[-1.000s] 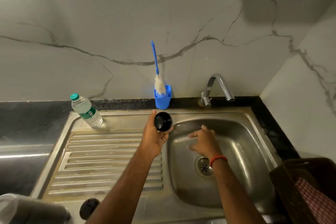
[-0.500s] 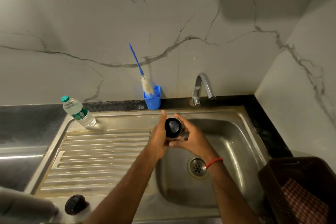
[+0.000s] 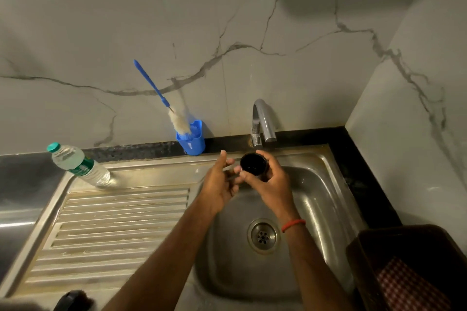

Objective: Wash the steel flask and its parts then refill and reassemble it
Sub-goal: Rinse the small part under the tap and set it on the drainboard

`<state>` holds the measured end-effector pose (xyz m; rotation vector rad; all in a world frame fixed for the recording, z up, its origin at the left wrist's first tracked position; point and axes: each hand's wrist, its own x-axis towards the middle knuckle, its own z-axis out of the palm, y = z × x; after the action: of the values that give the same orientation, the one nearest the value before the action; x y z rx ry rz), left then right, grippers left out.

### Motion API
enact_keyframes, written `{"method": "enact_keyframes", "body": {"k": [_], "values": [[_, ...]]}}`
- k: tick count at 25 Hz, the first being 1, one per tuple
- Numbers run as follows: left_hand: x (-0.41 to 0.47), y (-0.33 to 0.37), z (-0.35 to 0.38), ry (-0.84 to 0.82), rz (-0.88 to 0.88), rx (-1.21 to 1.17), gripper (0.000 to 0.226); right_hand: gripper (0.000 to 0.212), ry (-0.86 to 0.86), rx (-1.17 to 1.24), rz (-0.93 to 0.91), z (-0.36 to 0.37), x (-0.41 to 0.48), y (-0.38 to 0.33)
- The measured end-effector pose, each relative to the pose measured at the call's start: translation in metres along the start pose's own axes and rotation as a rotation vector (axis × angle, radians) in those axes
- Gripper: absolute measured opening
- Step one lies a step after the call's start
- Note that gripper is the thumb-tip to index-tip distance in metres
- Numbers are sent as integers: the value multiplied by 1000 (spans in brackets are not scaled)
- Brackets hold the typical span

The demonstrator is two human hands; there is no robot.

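A small black flask cap (image 3: pixel 253 163), its open side facing up, is over the back left corner of the steel sink basin (image 3: pixel 318 199), just below the tap (image 3: pixel 262 121). My right hand (image 3: pixel 270 184) grips the cap, fingers and thumb curled round its wall. My left hand (image 3: pixel 219 180) is right beside it, thumb raised and fingers loose, their tips close to the cap's lower left side. Another black flask part (image 3: pixel 73 300) lies at the drainboard's front edge. A blurred pale shape (image 3: pixel 15 305) shows at the bottom left corner.
A plastic water bottle (image 3: pixel 78 164) stands at the drainboard's (image 3: pixel 113 222) back left. A blue holder (image 3: pixel 192 140) with a blue-handled bottle brush (image 3: pixel 161 98) stands against the wall. A dark basket (image 3: pixel 404 267) with a checked cloth is at the right. The tap shows no water.
The cap went from my left hand to a two-handed hold, and now my right hand grips it nearer the tap. My left hand has loosened.
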<state>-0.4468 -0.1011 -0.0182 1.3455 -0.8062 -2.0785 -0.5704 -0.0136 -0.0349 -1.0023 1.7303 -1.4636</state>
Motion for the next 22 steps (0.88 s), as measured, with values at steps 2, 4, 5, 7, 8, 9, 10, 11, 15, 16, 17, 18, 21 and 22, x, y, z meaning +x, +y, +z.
{"method": "enact_keyframes", "body": {"k": [2, 4, 5, 7, 8, 9, 10, 11, 15, 16, 17, 18, 21, 22], "values": [[11, 4, 7, -25, -45, -104, 30, 55, 86, 226, 119, -4, 5, 6], [23, 2, 13, -2, -24, -122, 27, 50, 128, 413, 246, -10, 10, 9], [29, -1, 15, 18, -4, -111, 31, 53, 136, 457, 302, -14, 13, 11], [38, -5, 20, 42, 17, -82, 33, 61, 137, 471, 363, -20, 19, 15], [43, -7, 23, 44, 19, -68, 30, 62, 137, 466, 368, -22, 21, 17], [47, -8, 25, 48, 24, -37, 27, 59, 137, 467, 366, -23, 23, 19], [51, -8, 27, 67, 39, 24, 22, 54, 139, 471, 367, -24, 25, 20], [54, -8, 30, 93, 58, 94, 20, 50, 143, 476, 373, -24, 28, 22], [72, -2, 44, 164, 57, 271, 40, 48, 144, 491, 407, -25, 35, 25], [76, 1, 47, 158, 52, 315, 49, 45, 140, 493, 407, -24, 37, 26], [80, 3, 51, 139, 46, 369, 57, 40, 133, 491, 397, -24, 38, 27], [84, 6, 55, 109, 48, 416, 57, 36, 122, 477, 381, -23, 39, 28], [95, 11, 70, 32, 130, 526, 32, 38, 122, 358, 310, -20, 42, 29], [98, 12, 74, 44, 166, 564, 30, 43, 132, 315, 287, -19, 43, 29]]}}
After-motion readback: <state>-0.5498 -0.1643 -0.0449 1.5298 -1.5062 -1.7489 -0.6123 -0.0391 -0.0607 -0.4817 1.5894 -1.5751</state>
